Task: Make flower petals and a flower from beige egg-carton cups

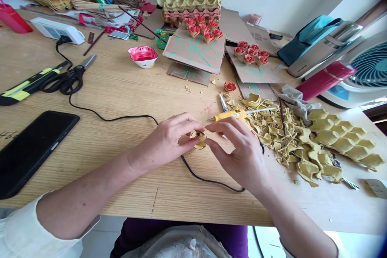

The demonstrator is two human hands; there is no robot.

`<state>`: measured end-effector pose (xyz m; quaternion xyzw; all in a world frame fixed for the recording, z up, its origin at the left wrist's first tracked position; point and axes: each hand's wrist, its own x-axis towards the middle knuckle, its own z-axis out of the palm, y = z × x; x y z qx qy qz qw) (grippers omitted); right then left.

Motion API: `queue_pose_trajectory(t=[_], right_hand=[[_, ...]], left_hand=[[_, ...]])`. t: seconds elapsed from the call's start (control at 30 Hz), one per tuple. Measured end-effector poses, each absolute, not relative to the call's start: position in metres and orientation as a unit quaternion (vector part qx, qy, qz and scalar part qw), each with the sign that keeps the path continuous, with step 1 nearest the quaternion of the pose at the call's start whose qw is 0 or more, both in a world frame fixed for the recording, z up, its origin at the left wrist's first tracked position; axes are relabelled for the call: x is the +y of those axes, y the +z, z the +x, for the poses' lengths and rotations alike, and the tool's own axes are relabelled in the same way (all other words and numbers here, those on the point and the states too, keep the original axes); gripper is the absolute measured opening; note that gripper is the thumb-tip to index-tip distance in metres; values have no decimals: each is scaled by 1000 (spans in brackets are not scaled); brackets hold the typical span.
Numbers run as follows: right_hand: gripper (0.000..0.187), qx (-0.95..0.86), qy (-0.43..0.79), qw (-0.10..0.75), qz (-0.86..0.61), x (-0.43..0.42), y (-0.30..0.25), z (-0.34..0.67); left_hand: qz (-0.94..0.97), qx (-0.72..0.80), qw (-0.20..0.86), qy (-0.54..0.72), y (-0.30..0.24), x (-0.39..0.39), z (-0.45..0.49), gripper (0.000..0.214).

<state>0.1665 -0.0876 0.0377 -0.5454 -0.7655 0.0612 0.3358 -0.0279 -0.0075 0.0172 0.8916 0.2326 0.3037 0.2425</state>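
Above the front part of the table, a small unpainted yellow flower of egg-carton pulp [199, 144] is between my two hands. My left hand [173, 135] pinches it from the left, thumb in front and fingers behind. At its right edge, the thumb and forefinger of my right hand [238, 151] close on a petal; the other fingers are curved. Just behind my right hand lies a yellow glue gun [229, 115], partly covered by that hand. Its black cord [205, 178] passes below the flower.
Torn carton scraps [284, 133] and a carton piece [344, 137] lie right. Red flowers stand on cardboard [193, 54] behind, near a bowl of red paint [143, 56]. Scissors [71, 78], a cutter [27, 84] and a phone [36, 149] are left. A pink bottle [326, 78] and fan stand right.
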Motion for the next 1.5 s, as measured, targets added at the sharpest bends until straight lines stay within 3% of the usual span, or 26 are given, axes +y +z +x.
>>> queue_pose_trajectory(t=[0.43,0.57,0.83,1.13,1.5], right_hand=[[18,-777,91,312,-539,-80,26,157],[26,-760,102,350,-539,-80,25,164],[23,-748,131,354,-545,-81,16,173],[17,-774,112,305,-544,-82,13,166],[22,-782,109,285,-543,-82,6,163]], left_hand=[[870,278,255,318,18,-10,-30,22],[863,295,257,320,21,-2,-34,28],[893,293,288,186,9,4,-32,52],[894,279,294,190,-1,1,-26,45],[902,276,285,171,-1,-1,-26,44]])
